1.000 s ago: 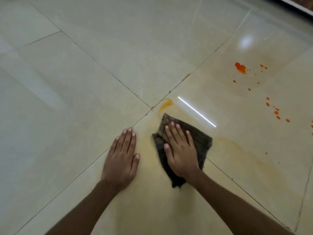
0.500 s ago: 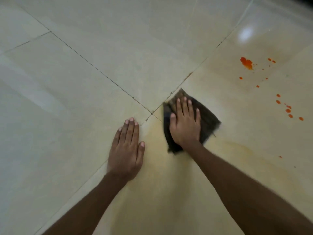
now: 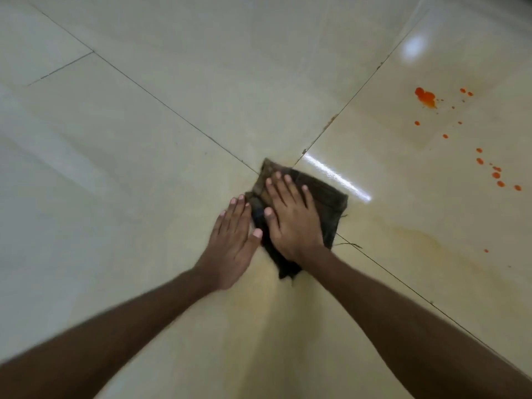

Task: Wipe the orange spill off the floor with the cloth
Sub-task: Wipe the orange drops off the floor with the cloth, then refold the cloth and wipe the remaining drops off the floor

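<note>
A dark brown cloth (image 3: 331,203) lies folded on the pale tiled floor where four tiles meet. My right hand (image 3: 290,217) presses flat on it, fingers straight and spread. My left hand (image 3: 233,240) rests flat on the floor just left of the cloth, its thumb touching the cloth's edge. Bright orange drops (image 3: 426,97) are scattered at the upper right, with more drops (image 3: 496,175) below them. A faint yellow-orange smear (image 3: 431,240) stains the tile to the right of the cloth.
Glossy cream tiles (image 3: 144,139) with thin dark grout lines fill the whole view. A bright light reflection (image 3: 336,177) streaks the tile beside the cloth. A loose thread (image 3: 349,244) trails from the cloth's right corner.
My right hand has pulled the cloth back toward me and leftward over the tile junction. My left hand now lies right against the cloth. The orange blot near the junction is no longer visible.
</note>
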